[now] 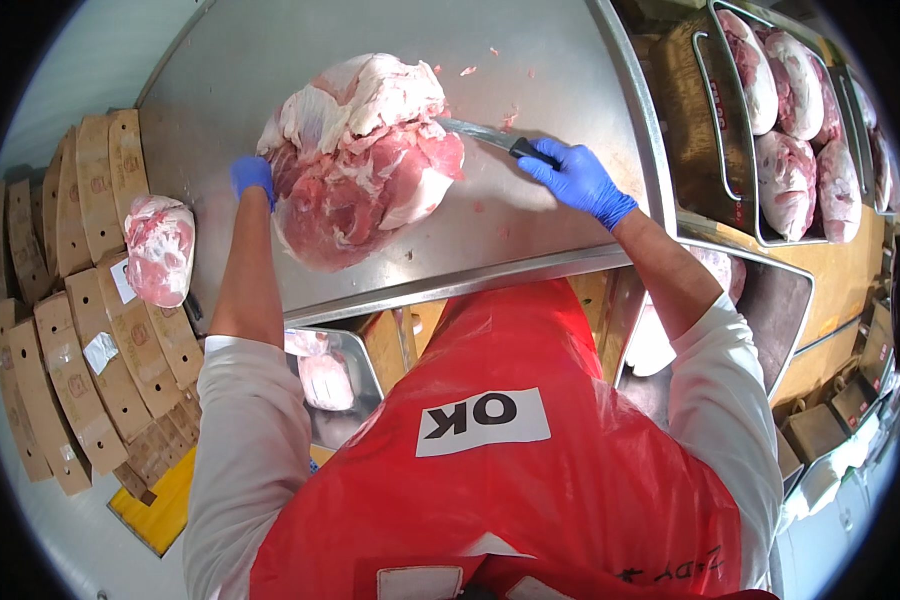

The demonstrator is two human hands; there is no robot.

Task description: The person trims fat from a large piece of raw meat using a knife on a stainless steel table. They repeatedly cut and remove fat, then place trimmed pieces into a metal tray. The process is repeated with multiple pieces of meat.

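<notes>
A large raw pork leg (pixel 355 200), pink-red with a thick layer of white fat, lies on the metal table (pixel 560 90). My left hand (pixel 253 180), in a blue glove, is closed on its left edge; the fingertips are partly hidden. To the right of the meat, my gloved right hand (pixel 576 180) grips a knife (pixel 480 132) by its black handle. The blade points left, and its tip meets the meat's right side near the fat. Small meat scraps (pixel 468 71) dot the table beyond the blade.
Cardboard boxes (pixel 100 330) are stacked at the left, with another meat piece (pixel 160 250) by the table's edge. Metal bins (pixel 722 120) of meat stand at the right. More meat trays (pixel 360 375) sit below the table's near edge, close to my red apron (pixel 590 430).
</notes>
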